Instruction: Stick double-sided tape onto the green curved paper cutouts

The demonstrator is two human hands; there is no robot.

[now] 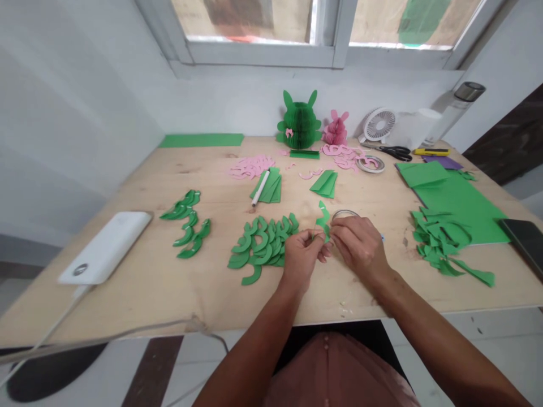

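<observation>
Both of my hands meet over the front middle of the table. My left hand (303,251) pinches at the lower end of a wavy green paper piece (323,213), which has small pale marks on it. Close by on its right, my right hand (358,243) has its fingers pressed together; what they hold is hidden. Just behind the right knuckles shows the rim of a ring-shaped roll (344,213), mostly covered by the hand. Beside my left hand lies a heap of curved green paper cutouts (263,243). More green cutouts (189,220), some with pale marks, lie further left.
A white power bank (106,247) with a cable is at left. Green scraps (441,240), green sheets (462,200) and a dark phone (524,240) lie right. Behind are a white pen (261,188), pink cutouts (252,167), scissors (394,151) and a green paper figure (300,124).
</observation>
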